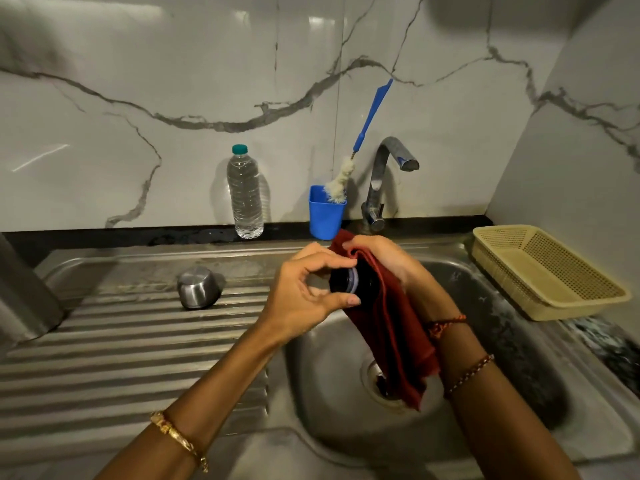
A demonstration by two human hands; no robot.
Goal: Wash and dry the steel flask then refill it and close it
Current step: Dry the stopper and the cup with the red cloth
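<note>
Head view: at centre frame, over the sink (519, 410), a dark stopper (346, 282) is pinched by the left hand (304, 292) and wiped with a red cloth (391, 327) gripped by the right hand (384, 258). The steel flask (24, 292) is seen at the left edge. A wet stopper could be dropped into the basin.

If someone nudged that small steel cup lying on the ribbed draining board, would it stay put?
The small shiny steel cup lies tipped on its side with round walls, so it would probably roll. The ribbed steel draining board may check it. It looks thin and hollow, so likely light and easily shifted.
</note>
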